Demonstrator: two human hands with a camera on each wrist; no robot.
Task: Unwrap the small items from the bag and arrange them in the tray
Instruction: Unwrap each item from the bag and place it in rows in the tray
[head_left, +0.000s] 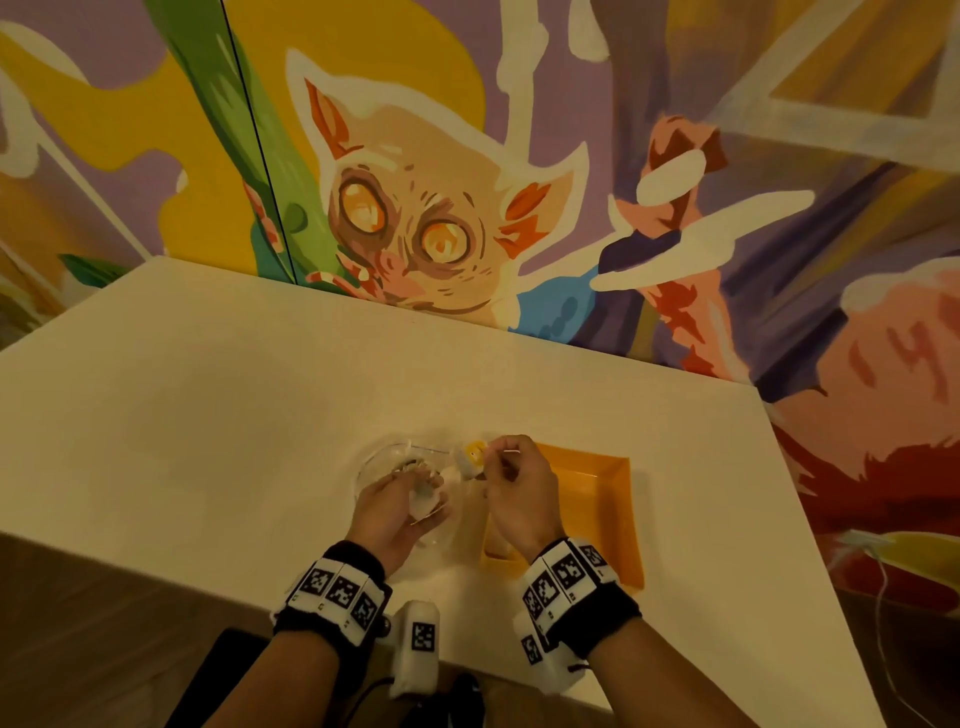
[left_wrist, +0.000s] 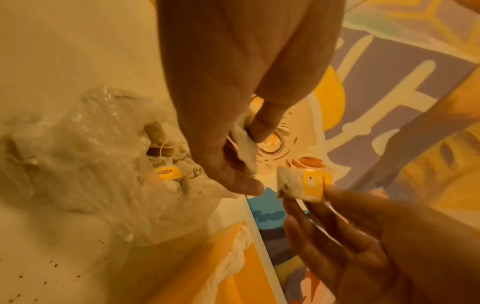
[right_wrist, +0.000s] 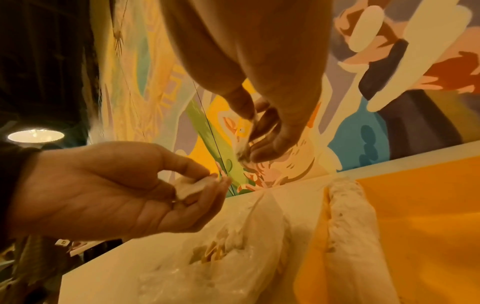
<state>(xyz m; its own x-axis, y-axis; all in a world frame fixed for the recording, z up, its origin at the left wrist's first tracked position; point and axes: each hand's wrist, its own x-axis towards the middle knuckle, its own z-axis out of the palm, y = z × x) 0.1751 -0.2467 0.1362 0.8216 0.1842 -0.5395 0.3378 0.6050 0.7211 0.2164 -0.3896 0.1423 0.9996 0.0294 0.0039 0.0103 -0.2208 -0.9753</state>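
step: freeing tea bag (left_wrist: 298, 185) from wrapper (left_wrist: 244, 144) | right hand (head_left: 519, 488) pinching bag, left hand (head_left: 395, 509) pinching wrapper — both beside tray (head_left: 618, 519) | advice: pulling apart gently — paper likely tearing easily

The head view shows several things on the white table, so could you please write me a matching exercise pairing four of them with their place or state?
Things:
1. Clear crumpled plastic bag
2. Orange rectangular plastic tray
3. Small tea bag with a yellow tag
4. Torn piece of white paper wrapper

Places or states:
A. Pinched in the left hand
B. Lying open on the table, with more tea bags inside
C. Pinched in the right hand, held above the table
D. On the table at the right, beside the bag

Pairs: 1-B, 2-D, 3-C, 4-A
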